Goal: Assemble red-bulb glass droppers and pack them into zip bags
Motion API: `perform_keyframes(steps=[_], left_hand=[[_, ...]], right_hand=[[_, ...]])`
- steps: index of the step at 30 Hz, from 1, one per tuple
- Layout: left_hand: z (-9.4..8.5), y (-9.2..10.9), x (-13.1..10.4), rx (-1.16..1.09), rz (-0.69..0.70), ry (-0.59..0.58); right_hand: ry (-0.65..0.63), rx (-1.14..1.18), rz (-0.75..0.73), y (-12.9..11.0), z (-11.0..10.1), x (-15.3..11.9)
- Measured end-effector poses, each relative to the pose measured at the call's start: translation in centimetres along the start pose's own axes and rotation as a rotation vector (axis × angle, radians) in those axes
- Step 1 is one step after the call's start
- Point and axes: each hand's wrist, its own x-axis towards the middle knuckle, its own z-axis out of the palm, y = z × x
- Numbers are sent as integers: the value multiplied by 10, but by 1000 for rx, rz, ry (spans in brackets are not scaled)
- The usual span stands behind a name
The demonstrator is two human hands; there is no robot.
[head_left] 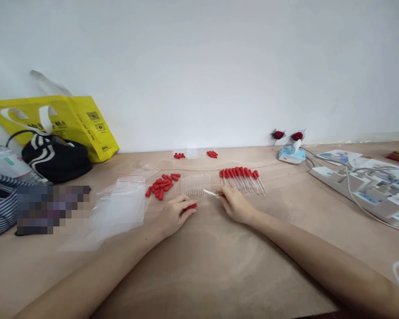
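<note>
I read home-like room; exact kind, I can't tell. Brown tabletop (206,266) under left hand (177,215) and right hand (235,204). Plain pale wall (199,71) beyond both. Yellow tote bag (98,135), striped cloth (1,206), plastic bottle (11,160) well left of left hand. Tissue pack (291,155), red flowers (297,136), loaded power strip (361,192) right of right hand.

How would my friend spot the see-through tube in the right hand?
Over the brown table, find the right hand, near the middle. A clear tube sticks out leftward from its grip. Unlike the other clear tubes and red-topped tubes lying nearby, it's held.
</note>
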Motion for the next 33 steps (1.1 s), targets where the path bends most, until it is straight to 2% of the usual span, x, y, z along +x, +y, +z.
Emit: perform_keyframes(steps=[3,6,11,17,25,30,33], left_hand=[[1,5,-1,9,-16,22],[1,12,-3,-11,-18,22],[0,16,-3,-57,-28,27],[2,12,-3,-44,-52,29],[1,16,-1,-110,-94,52],[-1,17,-1,-116,-92,13],[-4,19,0,-77,-40,-32]], right_hand=[[-2,-12,-77,-4,1,-19],[-12,-49,-124,-13,3,-25],[-8,-56,-136,-24,4,-24],[-12,-56,-127,-24,4,-24],[-14,23,-184,-28,9,-24],[-32,22,-215,-29,8,-23],[-44,-47,-270,-26,4,-22]])
